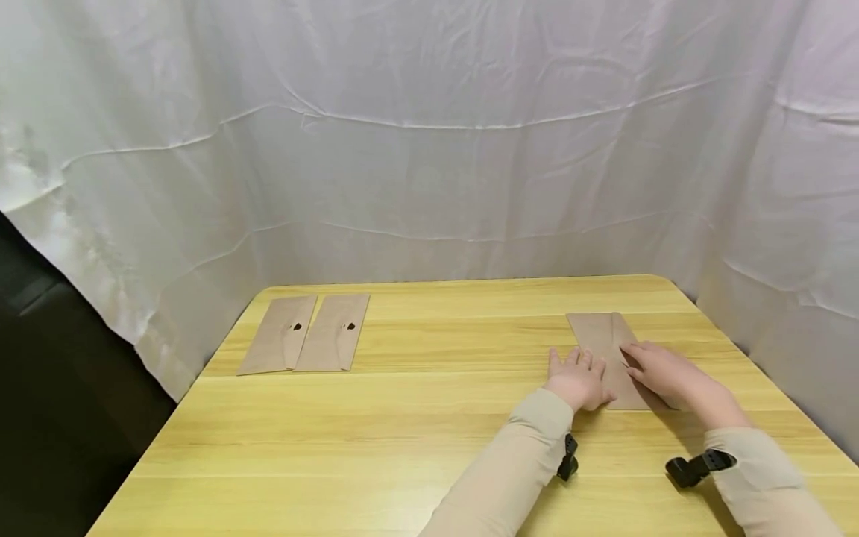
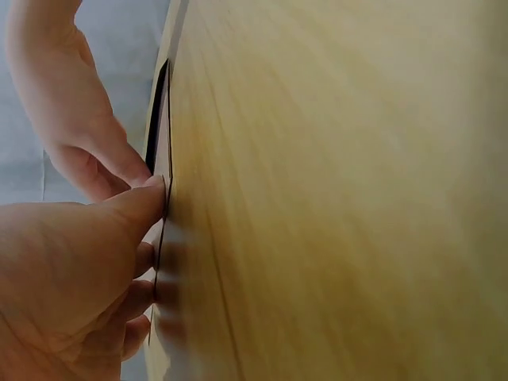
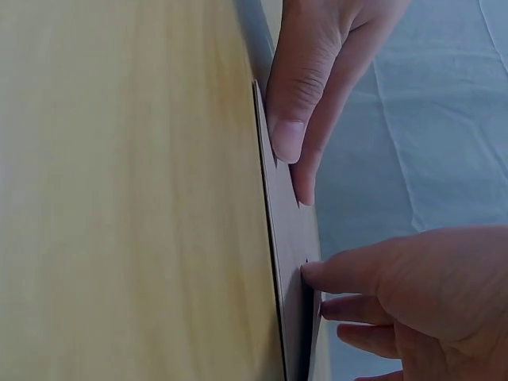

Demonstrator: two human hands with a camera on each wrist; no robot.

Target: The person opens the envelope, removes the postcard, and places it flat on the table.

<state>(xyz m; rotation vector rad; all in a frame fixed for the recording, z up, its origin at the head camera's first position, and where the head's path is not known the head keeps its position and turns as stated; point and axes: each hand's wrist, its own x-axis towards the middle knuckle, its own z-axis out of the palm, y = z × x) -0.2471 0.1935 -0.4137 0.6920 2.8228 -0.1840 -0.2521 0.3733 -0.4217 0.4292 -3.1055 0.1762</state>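
We rest our left grip (image 1: pixel 579 380), fingers spread, on the envelope (image 1: pixel 597 333) at its left edge; our right grip (image 1: pixel 666 370) pinches the flap (image 3: pixel 315 333) narrowly.

Rightmost envelope (image 1: pixel 609 349) only partly visible

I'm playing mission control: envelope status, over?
Left fingers on envelope. Right fingers gripping raised flap. Two other envelopes far left, out of the way.
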